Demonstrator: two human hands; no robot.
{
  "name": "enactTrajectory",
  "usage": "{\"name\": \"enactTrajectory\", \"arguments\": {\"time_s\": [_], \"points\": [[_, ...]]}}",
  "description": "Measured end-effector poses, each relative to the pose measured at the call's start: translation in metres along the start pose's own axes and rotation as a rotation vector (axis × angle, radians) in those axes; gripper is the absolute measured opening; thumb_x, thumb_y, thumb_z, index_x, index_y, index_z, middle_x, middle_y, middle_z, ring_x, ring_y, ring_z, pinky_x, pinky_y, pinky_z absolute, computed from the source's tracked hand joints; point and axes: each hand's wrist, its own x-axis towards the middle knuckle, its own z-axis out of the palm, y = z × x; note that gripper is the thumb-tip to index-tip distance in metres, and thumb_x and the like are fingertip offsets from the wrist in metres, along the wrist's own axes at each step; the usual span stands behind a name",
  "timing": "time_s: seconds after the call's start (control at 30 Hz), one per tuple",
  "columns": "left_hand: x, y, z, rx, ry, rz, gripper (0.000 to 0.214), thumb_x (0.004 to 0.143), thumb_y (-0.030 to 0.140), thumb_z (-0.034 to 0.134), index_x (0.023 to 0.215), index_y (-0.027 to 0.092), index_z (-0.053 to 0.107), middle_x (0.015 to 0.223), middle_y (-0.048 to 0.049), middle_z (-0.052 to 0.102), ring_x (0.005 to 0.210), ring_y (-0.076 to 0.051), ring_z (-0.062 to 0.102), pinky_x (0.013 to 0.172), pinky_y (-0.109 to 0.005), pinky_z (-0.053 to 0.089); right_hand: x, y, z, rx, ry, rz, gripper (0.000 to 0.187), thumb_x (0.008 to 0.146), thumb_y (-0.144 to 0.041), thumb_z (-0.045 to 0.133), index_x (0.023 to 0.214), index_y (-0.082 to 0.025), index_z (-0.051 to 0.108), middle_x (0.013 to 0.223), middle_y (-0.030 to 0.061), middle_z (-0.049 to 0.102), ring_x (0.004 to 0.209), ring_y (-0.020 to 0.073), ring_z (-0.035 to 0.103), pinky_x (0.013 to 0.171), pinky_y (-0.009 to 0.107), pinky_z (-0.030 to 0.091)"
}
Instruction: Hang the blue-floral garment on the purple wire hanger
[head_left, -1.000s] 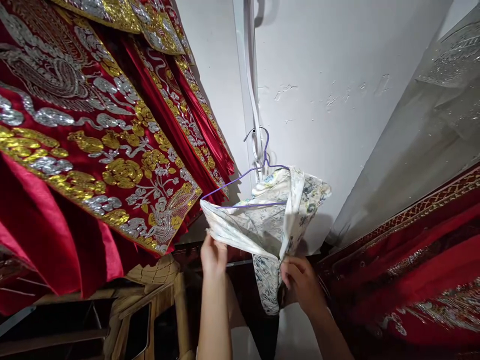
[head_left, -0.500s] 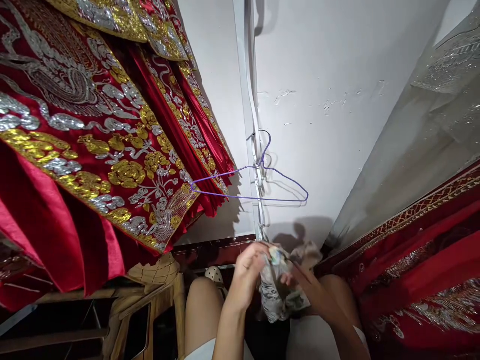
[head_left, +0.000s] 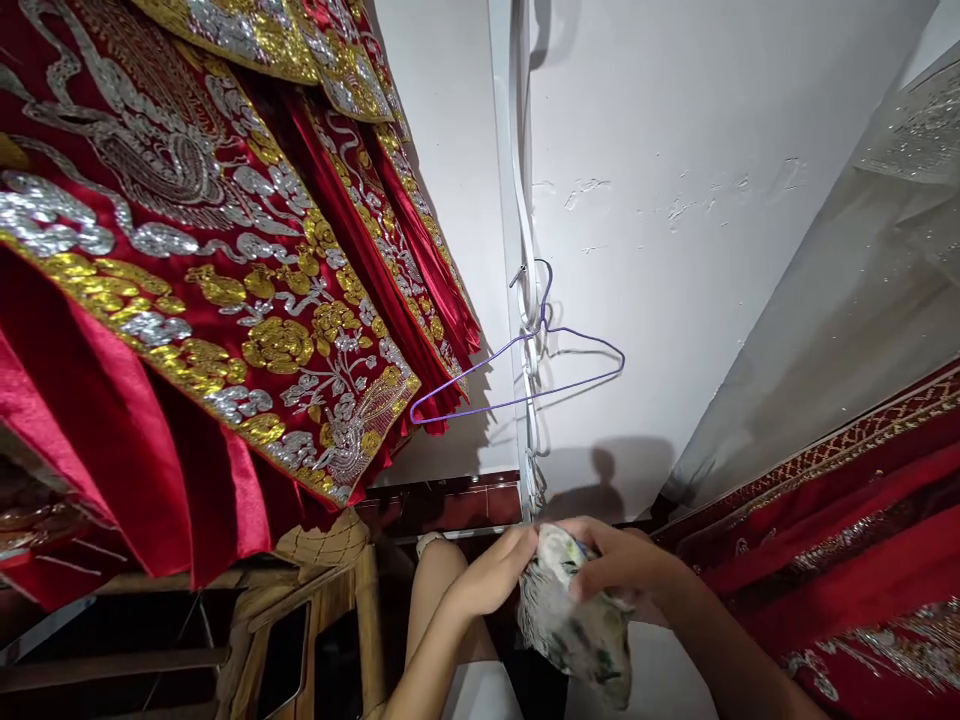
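Note:
A thin, light-coloured piece of cloth (head_left: 574, 635) with a green and grey print is bunched up above my lap. My left hand (head_left: 499, 572) is closed on its upper left edge. From the other side my right hand (head_left: 615, 560) grips the upper right part, thumb on top of the fabric. The lower part of the cloth hangs down, smeared by motion. Whether it is a garment I cannot tell. Beyond my hands a purple hanger (head_left: 495, 403) hangs bare and slightly tilted on a white strap (head_left: 517, 190) against the wall.
A red robe (head_left: 315, 330) with gold and silver embroidery hangs at left. Below it are a wooden chair (head_left: 364, 630) and a woven straw item (head_left: 322, 545). Sheer white fabric (head_left: 817, 310) and red beaded fabric (head_left: 862, 540) hang at right. My knees flank the cloth.
The cloth has come lower and swung into a longer hanging shape. My right hand now shows clearly on its top edge. My left hand has dropped slightly. The hanger has tilted, its left end lower.

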Motion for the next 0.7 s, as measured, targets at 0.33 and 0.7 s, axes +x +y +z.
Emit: {"name": "enactTrajectory", "arguments": {"time_s": [0.33, 0.7], "points": [[-0.028, 0.011, -0.049, 0.667, 0.017, -0.229, 0.044, 0.101, 0.05, 0.038, 0.094, 0.02, 0.069, 0.085, -0.0058, 0.072, 0.079, -0.023, 0.062, 0.076, -0.028, 0.046, 0.074, -0.037, -0.08, -0.3, 0.497, -0.225, 0.065, 0.073, -0.024, 0.064, 0.138, -0.028, 0.061, 0.089, 0.002, 0.072, 0.086, 0.0226, 0.067, 0.08, 0.033, 0.053], [-0.036, 0.052, -0.101, 1.154, 0.151, -0.3, 0.033, 0.097, 0.027, 0.04, 0.098, 0.017, 0.071, 0.136, -0.019, 0.067, 0.132, -0.035, 0.059, 0.111, -0.05, 0.043, 0.053, -0.024, -0.101, -0.433, 0.698, -0.273, 0.012, 0.069, -0.028, 0.055, 0.062, -0.019, 0.059, 0.061, -0.0013, 0.052, 0.065, 0.0158, 0.047, 0.057, 0.025, 0.035]]}}
